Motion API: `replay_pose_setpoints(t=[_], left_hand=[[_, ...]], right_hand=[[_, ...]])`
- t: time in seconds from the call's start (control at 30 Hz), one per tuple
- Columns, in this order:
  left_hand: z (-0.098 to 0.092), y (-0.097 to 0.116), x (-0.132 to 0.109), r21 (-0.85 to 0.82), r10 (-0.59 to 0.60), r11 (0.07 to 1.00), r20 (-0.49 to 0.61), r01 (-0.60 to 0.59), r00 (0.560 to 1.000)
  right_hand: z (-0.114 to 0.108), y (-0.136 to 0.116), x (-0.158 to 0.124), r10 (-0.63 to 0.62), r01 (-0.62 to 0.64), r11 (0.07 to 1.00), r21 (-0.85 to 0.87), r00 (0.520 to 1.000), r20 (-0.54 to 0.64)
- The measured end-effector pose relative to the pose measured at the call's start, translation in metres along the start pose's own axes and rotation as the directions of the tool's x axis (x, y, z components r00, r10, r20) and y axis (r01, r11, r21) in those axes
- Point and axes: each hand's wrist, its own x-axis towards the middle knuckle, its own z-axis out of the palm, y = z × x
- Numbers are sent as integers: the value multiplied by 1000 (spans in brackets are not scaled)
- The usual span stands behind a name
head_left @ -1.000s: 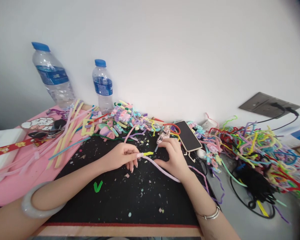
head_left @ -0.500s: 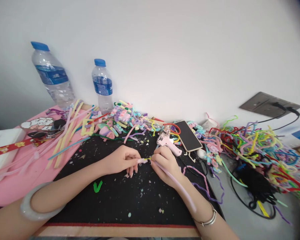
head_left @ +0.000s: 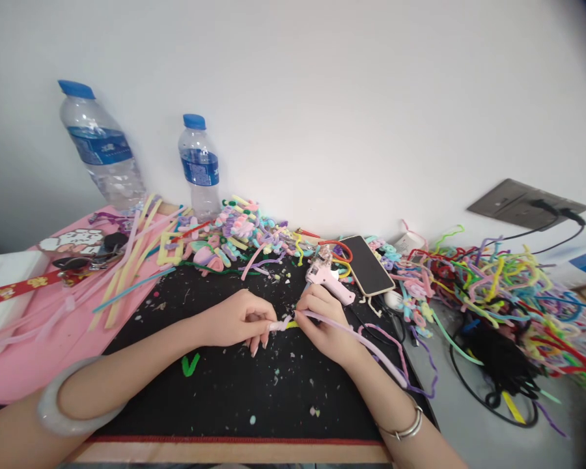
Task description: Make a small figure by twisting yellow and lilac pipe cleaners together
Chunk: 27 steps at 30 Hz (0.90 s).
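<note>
Over the middle of the black mat (head_left: pixel 215 404), my left hand (head_left: pixel 247 319) pinches the end of a small piece made of pale pink and yellow fuzzy stems. My right hand (head_left: pixel 325 322) grips a long pale pink fuzzy stem (head_left: pixel 371 345) close to that piece; its free length curves back over my right wrist. A short yellow stem (head_left: pixel 292 324) shows between the two hands, with pink wound at its left part. Just beyond my right hand lies a pink glue gun (head_left: pixel 329 277). A green V-shaped stem piece (head_left: pixel 190 365) lies near my left forearm.
Two water bottles (head_left: pixel 199 166) stand at the back left. A phone (head_left: pixel 368 266) lies behind the glue gun. Colourful stems (head_left: pixel 498 280) are heaped at right, beside a black cable bundle (head_left: pixel 502 358). Yellow and pink strips lie on the pink sheet (head_left: pixel 141 306).
The long pink stem has swung outward to the right, off my right forearm. More pink and yellow now shows between my hands, and my right hand has shifted slightly.
</note>
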Motion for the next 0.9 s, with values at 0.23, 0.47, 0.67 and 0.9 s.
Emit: replay_pose_setpoints(t=[0.23,0.47,0.67,0.9], left_hand=[[-1,-1,1,-76,0,997,60,5,998],[0,-3,1,-142,-43,988,117,60,992],[3,-1,2,-137,-53,989,52,60,997],[5,-3,2,-125,-62,990,42,67,997]], right_hand=[[2,2,1,51,-52,997,64,999,9],[5,4,0,204,-217,948,231,976,81],[6,9,-2,354,-369,867,336,929,107],[9,7,-2,368,-377,864,334,925,91]])
